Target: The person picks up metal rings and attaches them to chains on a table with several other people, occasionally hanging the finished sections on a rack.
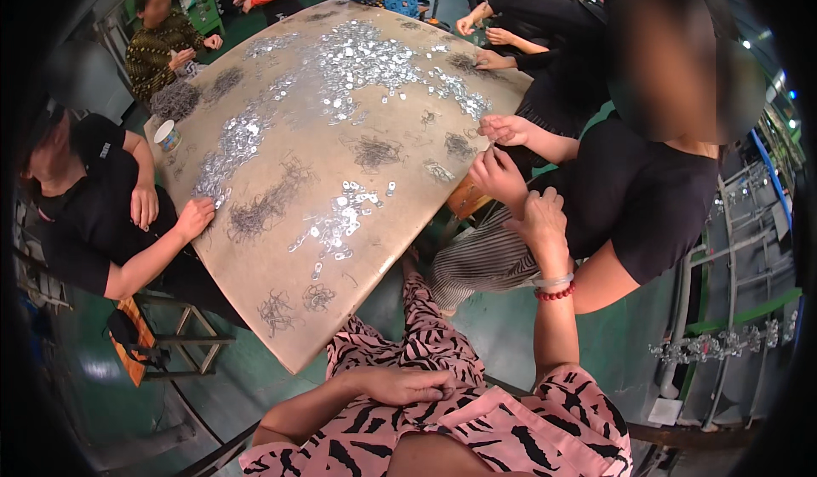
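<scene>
My left hand [413, 385] lies against my lap, fingers curled in; anything inside them is hidden. Raised at the right, my right hand [543, 222] is held beside a co-worker's forearm, with fingers apart and no object visible in it. A red bead bracelet [556, 293] and a pale bangle circle that wrist. On the table [340, 294] nearest me is a small spread of flat silver metal pieces with holes [342, 222]. Thin dark wire pieces [275, 311] lie in small tangles at the near corner. Neither of my hands touches the table.
A co-worker's hands [502, 158] pinch something small at the right table edge. Another worker's hand [197, 217] rests on the left edge. More metal pieces [357, 60] cover the far side. A white cup [168, 137] stands far left. A wooden stool [136, 341] stands lower left.
</scene>
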Action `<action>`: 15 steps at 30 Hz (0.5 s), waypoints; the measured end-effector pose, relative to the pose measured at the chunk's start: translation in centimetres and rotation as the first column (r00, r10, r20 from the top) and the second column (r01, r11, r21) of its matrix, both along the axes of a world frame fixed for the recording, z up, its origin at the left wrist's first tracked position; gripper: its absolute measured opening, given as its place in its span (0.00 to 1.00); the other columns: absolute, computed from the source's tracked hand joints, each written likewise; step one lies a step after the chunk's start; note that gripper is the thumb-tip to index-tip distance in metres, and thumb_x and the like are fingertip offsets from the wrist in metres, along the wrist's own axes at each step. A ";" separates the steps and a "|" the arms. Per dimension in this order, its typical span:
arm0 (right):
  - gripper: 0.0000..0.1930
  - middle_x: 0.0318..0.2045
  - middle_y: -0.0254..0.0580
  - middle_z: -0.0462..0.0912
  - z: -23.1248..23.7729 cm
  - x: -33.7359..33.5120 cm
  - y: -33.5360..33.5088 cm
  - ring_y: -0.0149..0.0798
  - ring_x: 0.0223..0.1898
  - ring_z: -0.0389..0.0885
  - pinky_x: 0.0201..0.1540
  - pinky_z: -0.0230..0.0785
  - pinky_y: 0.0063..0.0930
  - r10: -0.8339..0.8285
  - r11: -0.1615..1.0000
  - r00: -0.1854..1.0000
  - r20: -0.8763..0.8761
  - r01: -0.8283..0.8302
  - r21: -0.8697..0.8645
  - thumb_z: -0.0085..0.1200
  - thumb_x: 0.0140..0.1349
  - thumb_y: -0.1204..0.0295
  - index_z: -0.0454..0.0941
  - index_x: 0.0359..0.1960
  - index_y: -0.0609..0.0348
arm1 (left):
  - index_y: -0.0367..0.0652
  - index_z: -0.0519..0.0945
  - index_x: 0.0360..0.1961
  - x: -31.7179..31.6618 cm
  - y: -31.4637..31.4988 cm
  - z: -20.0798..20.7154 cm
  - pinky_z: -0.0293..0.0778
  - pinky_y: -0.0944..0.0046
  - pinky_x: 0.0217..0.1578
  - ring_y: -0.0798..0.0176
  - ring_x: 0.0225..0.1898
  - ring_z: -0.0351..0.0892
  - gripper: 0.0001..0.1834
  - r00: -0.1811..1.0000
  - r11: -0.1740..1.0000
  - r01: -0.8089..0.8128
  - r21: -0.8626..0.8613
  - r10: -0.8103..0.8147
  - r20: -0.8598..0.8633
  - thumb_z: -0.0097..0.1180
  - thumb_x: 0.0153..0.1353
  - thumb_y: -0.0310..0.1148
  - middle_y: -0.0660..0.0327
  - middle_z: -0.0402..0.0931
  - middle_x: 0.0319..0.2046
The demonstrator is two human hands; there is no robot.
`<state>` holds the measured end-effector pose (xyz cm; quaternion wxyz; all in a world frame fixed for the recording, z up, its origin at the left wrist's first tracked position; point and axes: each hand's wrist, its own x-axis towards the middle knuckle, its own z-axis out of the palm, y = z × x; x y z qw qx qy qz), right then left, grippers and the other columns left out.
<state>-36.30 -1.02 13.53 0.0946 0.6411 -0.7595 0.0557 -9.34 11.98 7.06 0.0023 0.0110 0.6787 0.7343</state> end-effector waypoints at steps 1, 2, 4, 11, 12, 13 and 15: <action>0.26 0.36 0.48 0.70 -0.5 -0.1 0.0 0.47 0.40 0.71 0.36 0.73 0.33 -0.009 1.000 1.000 0.001 0.009 0.000 0.69 0.34 0.61 0.73 0.32 0.67 | 0.37 0.63 0.42 -0.1 0.3 -0.3 0.61 0.66 0.44 0.64 0.40 0.63 0.13 0.996 0.996 -0.073 0.060 0.076 -0.036 0.35 0.67 0.37 0.57 0.63 0.36; 0.25 0.36 0.48 0.70 -0.8 -0.3 0.1 0.47 0.40 0.71 0.36 0.73 0.33 -0.001 1.000 1.000 -0.006 0.001 0.022 0.69 0.34 0.62 0.74 0.32 0.67 | 0.37 0.63 0.41 -0.1 0.3 -0.5 0.61 0.66 0.43 0.65 0.39 0.63 0.12 0.986 0.982 -0.142 0.122 0.151 -0.067 0.36 0.67 0.37 0.57 0.63 0.34; 0.22 0.35 0.49 0.71 -1.5 -0.6 0.3 0.47 0.39 0.72 0.35 0.73 0.33 0.001 0.999 1.000 -0.030 0.000 0.037 0.68 0.34 0.66 0.75 0.31 0.66 | 0.37 0.64 0.39 -0.3 0.0 0.1 0.61 0.66 0.42 0.65 0.37 0.62 0.11 0.991 0.988 -0.124 0.097 0.128 -0.038 0.36 0.67 0.36 0.58 0.62 0.33; 0.19 0.34 0.51 0.72 0.2 -0.8 3.0 0.51 0.39 0.73 0.37 0.72 0.39 0.084 0.985 0.989 0.118 -0.100 0.141 0.66 0.35 0.70 0.76 0.31 0.66 | 0.37 0.64 0.37 -0.6 -1.6 -0.3 0.61 0.66 0.46 0.64 0.43 0.65 0.10 1.000 0.999 -0.012 0.030 0.012 0.013 0.36 0.67 0.34 0.57 0.67 0.42; 0.19 0.34 0.51 0.72 0.4 -0.8 3.3 0.52 0.39 0.73 0.39 0.71 0.40 0.080 0.982 0.984 0.160 -0.105 0.158 0.65 0.35 0.70 0.76 0.31 0.65 | 0.36 0.64 0.37 -0.4 -1.7 -0.5 0.62 0.64 0.48 0.62 0.47 0.66 0.09 0.996 0.987 -0.086 0.134 0.084 0.019 0.35 0.67 0.32 0.54 0.67 0.45; 0.19 0.34 0.51 0.72 0.8 -0.8 3.8 0.52 0.39 0.73 0.39 0.71 0.40 0.074 0.982 0.984 0.161 -0.100 0.159 0.65 0.35 0.70 0.76 0.31 0.65 | 0.36 0.64 0.38 -0.3 -1.9 -0.5 0.63 0.63 0.50 0.60 0.51 0.67 0.08 0.988 0.959 -0.154 0.238 0.150 0.035 0.34 0.67 0.30 0.52 0.68 0.48; 0.18 0.33 0.51 0.72 1.9 -0.6 4.7 0.51 0.38 0.73 0.39 0.70 0.39 0.096 0.967 0.969 0.227 -0.146 0.211 0.64 0.36 0.70 0.75 0.31 0.65 | 0.36 0.65 0.41 0.5 -2.5 0.4 0.66 0.66 0.46 0.64 0.43 0.70 0.10 0.970 0.849 -0.229 0.475 0.237 0.044 0.37 0.67 0.33 0.58 0.69 0.40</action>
